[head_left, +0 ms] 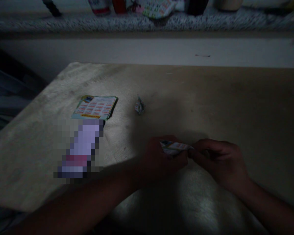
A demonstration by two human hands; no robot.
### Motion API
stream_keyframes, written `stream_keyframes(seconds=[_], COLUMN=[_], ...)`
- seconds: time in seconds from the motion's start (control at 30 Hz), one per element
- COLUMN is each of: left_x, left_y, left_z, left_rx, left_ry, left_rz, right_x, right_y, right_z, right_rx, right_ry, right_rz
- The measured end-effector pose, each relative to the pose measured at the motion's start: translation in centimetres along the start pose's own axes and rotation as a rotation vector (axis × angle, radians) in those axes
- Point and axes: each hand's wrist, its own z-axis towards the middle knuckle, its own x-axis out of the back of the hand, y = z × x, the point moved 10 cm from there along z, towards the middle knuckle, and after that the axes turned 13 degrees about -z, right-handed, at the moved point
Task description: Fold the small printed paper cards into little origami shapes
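A folded piece of printed paper is held between my two hands, above the near middle of the table. My left hand wraps round its left and lower side, thumb pressed along the near edge. At its pointed right end my right hand pinches the tip between thumb and forefinger. Farther back on the table lies a small crumpled or folded paper piece. To its left sits a stack of printed calendar cards. The scene is dim, so the exact folds cannot be made out.
A phone with a lit, blurred-out screen lies left of my left forearm, just in front of the cards. Behind the pale table runs a speckled stone ledge carrying a printed packet and several containers.
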Motion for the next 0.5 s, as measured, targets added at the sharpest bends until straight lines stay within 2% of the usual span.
stream_keyframes(seconds=[0.17,0.33,0.5], left_x=[0.3,0.6,0.7], left_y=[0.0,0.0,0.2], left_z=[0.2,0.4,0.4], left_rx=[0.045,0.097,0.108], left_ry=[0.009,0.069,0.064], left_rz=[0.014,-0.002,-0.016], right_x=[-0.6,-1.5,-1.7], right_y=[0.2,0.7,0.8], right_z=[0.0,-0.3,-0.3], right_rx=[-0.02,-0.057,-0.088], right_ry=[-0.062,-0.152,-0.191], right_rz=[0.037,0.12,0.164])
